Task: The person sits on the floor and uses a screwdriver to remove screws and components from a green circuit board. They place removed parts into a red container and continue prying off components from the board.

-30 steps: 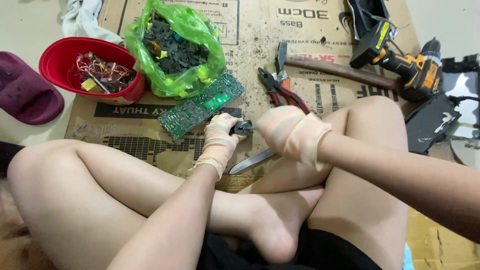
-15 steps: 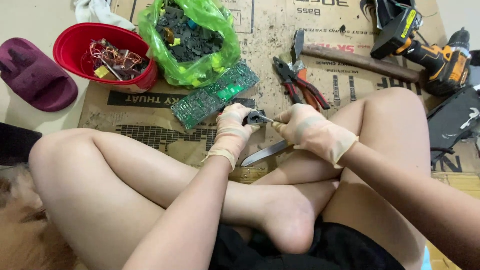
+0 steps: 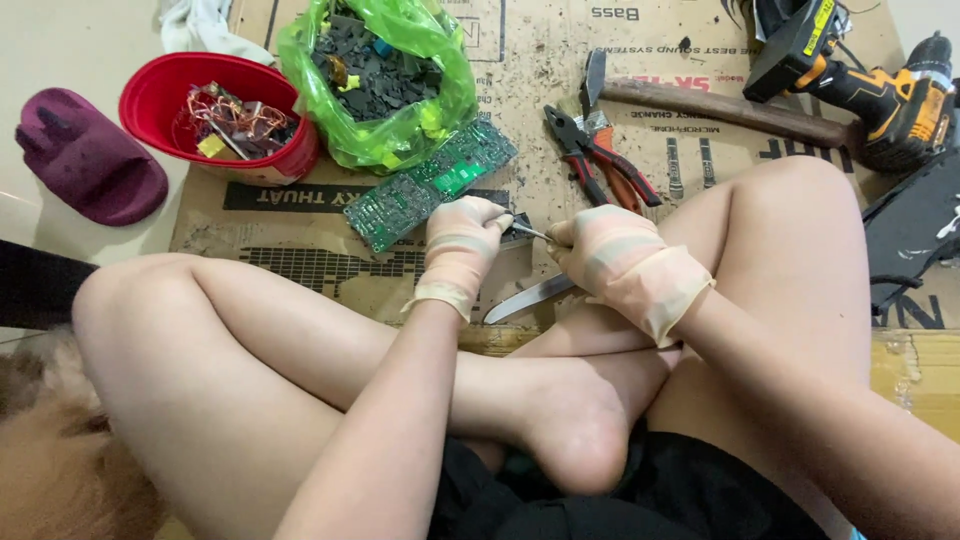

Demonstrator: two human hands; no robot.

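Gloved left hand pinches a small dark part just beside the green circuit board, while the right hand grips a knife; steady, short prying looks wisest.

Red bowl, green bag, maroon slipper.

Left hand, gloved, is curled with fingertips pinched together, forearm extended forward between the crossed legs. Right hand, gloved, is positioned just right of the left hand, fingers closed, its fingertips nearly meeting the left hand's.
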